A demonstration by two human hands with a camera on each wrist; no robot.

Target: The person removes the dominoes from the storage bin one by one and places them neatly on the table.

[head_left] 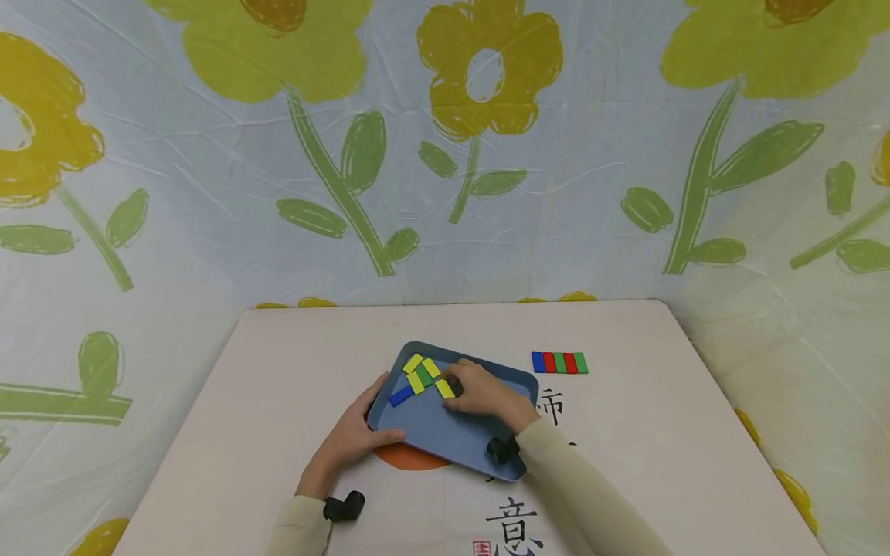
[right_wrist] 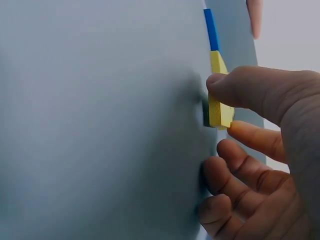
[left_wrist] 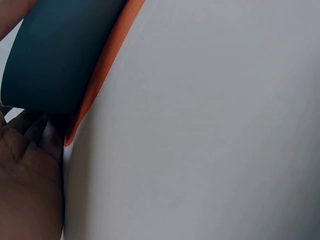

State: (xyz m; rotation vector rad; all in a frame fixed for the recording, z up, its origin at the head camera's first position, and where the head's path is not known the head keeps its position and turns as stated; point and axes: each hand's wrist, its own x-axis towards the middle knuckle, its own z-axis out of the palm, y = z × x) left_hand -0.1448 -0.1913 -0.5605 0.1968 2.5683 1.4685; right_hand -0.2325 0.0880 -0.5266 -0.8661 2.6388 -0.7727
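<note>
A blue-grey rectangular tray sits at a slant over the table. My left hand grips its left end, thumb along the near rim and fingers under the edge. In the left wrist view the tray's dark outer wall lies against that hand. Inside the tray, my right hand pinches a yellow block between thumb and index finger, its other fingers curled beside it. To its left lie a blue block, a green block and several yellow blocks.
Behind the tray's right end, a row of blue, red and green blocks lies side by side on the pale table cover. The cover has black characters and an orange disc printed on it. A flowered cloth hangs around the table.
</note>
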